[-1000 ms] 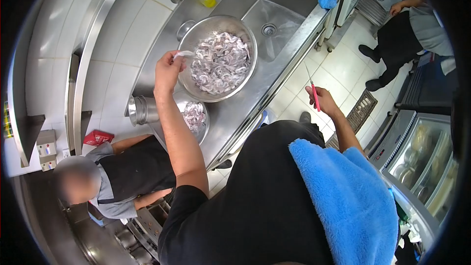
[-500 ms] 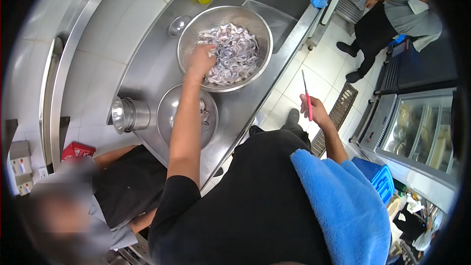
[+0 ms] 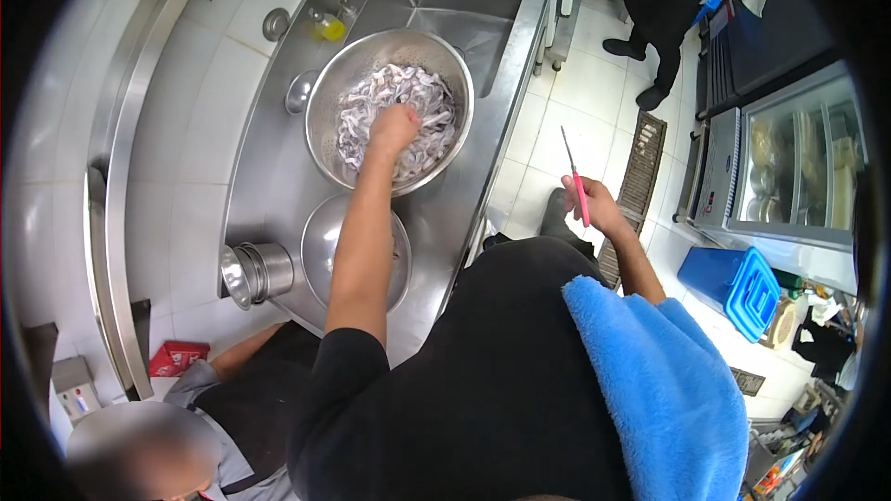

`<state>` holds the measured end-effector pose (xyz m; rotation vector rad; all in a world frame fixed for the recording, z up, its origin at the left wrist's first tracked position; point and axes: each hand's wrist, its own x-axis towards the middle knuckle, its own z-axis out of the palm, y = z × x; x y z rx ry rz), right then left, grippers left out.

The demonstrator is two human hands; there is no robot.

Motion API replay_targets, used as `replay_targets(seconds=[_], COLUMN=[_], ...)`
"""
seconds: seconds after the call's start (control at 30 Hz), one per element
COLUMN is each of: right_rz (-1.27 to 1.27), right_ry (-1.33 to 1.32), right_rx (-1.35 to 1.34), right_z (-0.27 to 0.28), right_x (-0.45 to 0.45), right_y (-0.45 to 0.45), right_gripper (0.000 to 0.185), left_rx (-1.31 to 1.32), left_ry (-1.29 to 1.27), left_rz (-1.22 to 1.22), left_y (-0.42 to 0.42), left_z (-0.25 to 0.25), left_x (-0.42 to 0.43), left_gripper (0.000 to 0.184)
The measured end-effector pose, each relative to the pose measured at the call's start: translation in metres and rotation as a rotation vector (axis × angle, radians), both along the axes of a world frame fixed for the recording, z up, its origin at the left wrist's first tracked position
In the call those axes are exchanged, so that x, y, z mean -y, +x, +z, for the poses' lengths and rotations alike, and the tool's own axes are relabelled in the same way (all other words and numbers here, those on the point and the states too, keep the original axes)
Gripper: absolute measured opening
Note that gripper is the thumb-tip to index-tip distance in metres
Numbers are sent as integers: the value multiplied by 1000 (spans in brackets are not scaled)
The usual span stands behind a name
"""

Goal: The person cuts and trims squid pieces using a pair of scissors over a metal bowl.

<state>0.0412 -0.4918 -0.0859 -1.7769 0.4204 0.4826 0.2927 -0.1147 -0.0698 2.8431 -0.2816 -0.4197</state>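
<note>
Picking among seafood [image 3: 432,97] in the bowl [image 3: 324,134] was judged underway, left hand [image 3: 396,128] curled, hold unclear, pink-handled blade [image 3: 581,200] gripped by half-closed right hand [image 3: 599,203]; firm pinch seemingly needed.

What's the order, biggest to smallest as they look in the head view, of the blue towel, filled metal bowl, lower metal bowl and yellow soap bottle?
1. Blue towel, though its nearness to the camera may enlarge it
2. Filled metal bowl
3. Lower metal bowl, partly hidden
4. Yellow soap bottle
</note>
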Motion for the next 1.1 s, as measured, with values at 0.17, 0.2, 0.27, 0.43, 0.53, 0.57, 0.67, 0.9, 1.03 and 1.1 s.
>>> replay_targets(seconds=[0.17, 0.2, 0.27, 0.43, 0.53, 0.57, 0.67, 0.9, 1.03, 1.1], right_rz=[-15, -13, -3, 50, 96, 111, 127, 102, 130, 136], right_ry=[39, 33, 21, -4, -37, -49, -45, -28, -23, -53], right_rx=[10, 8, -3, 10, 9, 13, 5, -25, -34, -18], right_z=[-1, 1, 5, -4, -1, -1, -9, -12, -8, -1], right_x=[14, 16, 17, 20, 21, 21, 26, 28, 28, 26], right_y=[10, 14, 22, 38, 44, 45, 46, 36, 37, 41], right_gripper=[61, 61, 61, 60, 58, 57, 58, 59, 58, 57], left_rx=[-46, -30, -3, 100, 199, 230, 156, 68, 97, 20], left_ry=[-235, -266, -329, -385, -357, -333, -127, -13, 68, 136], left_rz=[76, 88, 120, 238, 271, 276, 297, 291, 390, 408], left_y=[1, 2, 0, -7, -14, -16, -14, -43, -21, -8], left_z=[49, 57, 80, 145, 157, 152, 94, 28, 6, 0], left_x=[-25, -31, -39, -52, -64, -69, -102, -87, -81, -81], left_gripper=[20, 20, 20, 20, 20, 21, 26, 41, 45, 44])
